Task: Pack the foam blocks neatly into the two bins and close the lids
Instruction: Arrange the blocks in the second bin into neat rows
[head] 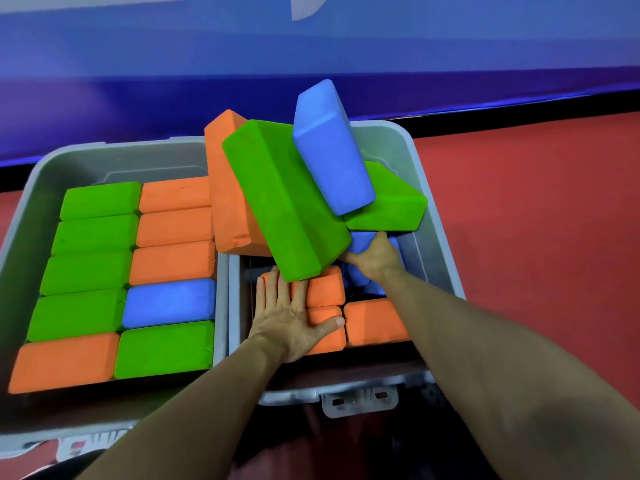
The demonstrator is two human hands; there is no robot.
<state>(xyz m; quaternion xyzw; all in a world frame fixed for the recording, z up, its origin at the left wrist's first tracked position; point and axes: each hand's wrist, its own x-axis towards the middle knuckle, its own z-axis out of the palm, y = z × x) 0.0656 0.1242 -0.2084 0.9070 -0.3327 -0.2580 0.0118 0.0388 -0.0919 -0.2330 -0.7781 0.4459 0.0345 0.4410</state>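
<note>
Two grey bins stand side by side. The left bin (41, 174) holds two tidy rows of green, orange and one blue foam block (169, 301). In the right bin (433, 244) blocks lie jumbled: a tilted green block (287, 202), an orange one (225, 202) leaning behind it, a blue block (332, 150) on top and another green block (391, 199). My left hand (291, 317) presses flat on low orange blocks (325, 289). My right hand (375, 258) reaches under the pile and grips a blue block (362, 241), mostly hidden.
Both bins sit on a red floor (536, 220) before a blue wall (138, 81). A grey latch (360, 403) shows on the right bin's near rim. No lids are visible.
</note>
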